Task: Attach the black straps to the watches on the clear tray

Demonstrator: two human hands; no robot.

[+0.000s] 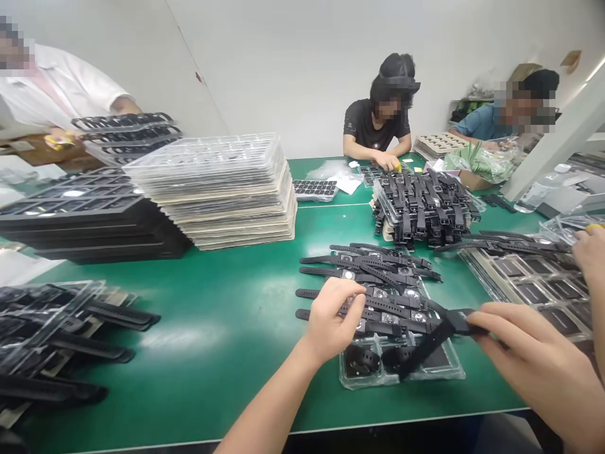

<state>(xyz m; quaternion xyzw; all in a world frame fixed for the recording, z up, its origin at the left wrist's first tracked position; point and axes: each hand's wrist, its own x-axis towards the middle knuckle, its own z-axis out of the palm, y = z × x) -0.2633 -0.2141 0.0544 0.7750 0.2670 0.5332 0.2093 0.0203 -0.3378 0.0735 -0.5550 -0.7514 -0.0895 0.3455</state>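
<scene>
My right hand (pixel 534 353) pinches a black smartwatch (pixel 458 320) at one end. One strap of it slants down to the left over the clear plastic tray (pixel 401 381). My left hand (pixel 333 318) is over the left part of this tray, thumb and forefinger curved with a gap between them; its other fingers are mostly hidden, and no object shows in it. Rows of black smartwatches (pixel 378 293) lie in the tray, straps stuck out to the left. In the tray's near compartments sit a coiled black strap (pixel 363 360) and dark pieces.
Tall stacks of clear trays (pixel 236 189) and black trays (pixel 94 227) stand at left. Watch-filled trays lie at near left (pixel 57 334) and behind mine (pixel 420 202). At right, another person's hand (pixel 590 252) is by a boxed tray (pixel 534 290). Other people sit across the green table (pixel 227 340).
</scene>
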